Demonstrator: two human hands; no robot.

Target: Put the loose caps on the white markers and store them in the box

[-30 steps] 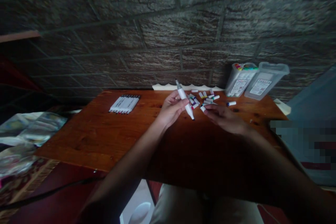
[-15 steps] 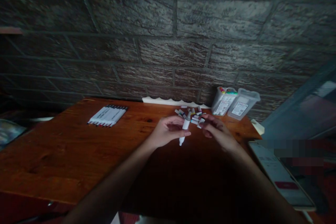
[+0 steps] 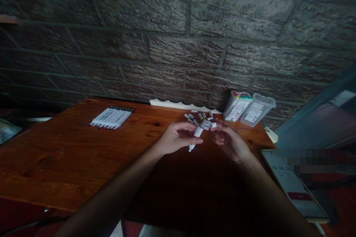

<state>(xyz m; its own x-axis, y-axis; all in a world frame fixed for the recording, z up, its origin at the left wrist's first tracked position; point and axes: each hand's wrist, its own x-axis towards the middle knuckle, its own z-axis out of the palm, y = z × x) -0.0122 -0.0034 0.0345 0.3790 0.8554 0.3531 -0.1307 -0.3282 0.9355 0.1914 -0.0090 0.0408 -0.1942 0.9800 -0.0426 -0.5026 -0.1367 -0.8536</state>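
My left hand [image 3: 176, 139] is closed around a white marker [image 3: 198, 132], which tilts with its upper end leaning right and its narrow tail pointing down. Between the fingertips of my right hand [image 3: 232, 140] is a small white cap [image 3: 213, 124], close to the marker's grey upper end. Whether cap and marker touch is too blurred to tell. Behind both hands lie several loose marker caps [image 3: 191, 118] with coloured bands, partly hidden by the marker and fingers.
On the left of the wooden table [image 3: 55, 155] lies a neat row of white markers [image 3: 111, 117]. A clear box of markers [image 3: 236, 107] stands beside another clear container [image 3: 254, 111] at the back right. A tablet-like device [image 3: 294, 185] lies at the right edge. A scalloped white strip [image 3: 172, 104] runs along the wall.
My right hand has brought the cap up from the pile toward the marker's upper end. The marker in my left hand tilts further right. The view has shifted slightly.
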